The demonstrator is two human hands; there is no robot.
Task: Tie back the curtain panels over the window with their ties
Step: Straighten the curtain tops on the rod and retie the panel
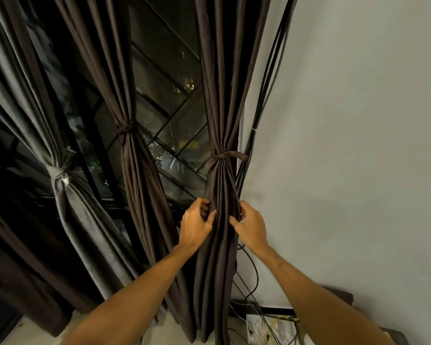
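Dark window (159, 70) glass shows between tied panels. Beside the bare wall (358, 120), left hand (197, 225) and right hand (249, 226) each grip folds at the rightmost curtain panel (217, 275) edges, below its tie (225, 156), with cables (271, 70) just beside.

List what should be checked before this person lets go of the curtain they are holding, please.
1. The right panel is gathered into one bundle: ok.
2. The tie is wrapped round that bundle: ok.
3. The knot is firm enough to hold alone: cannot tell.
4. The left hand and the right hand both grip the folds below the tie: ok.
5. The middle panel's tie and the left panel's tie are in place: ok.
6. The black cables beside the right panel are clear of the tie: cannot tell.
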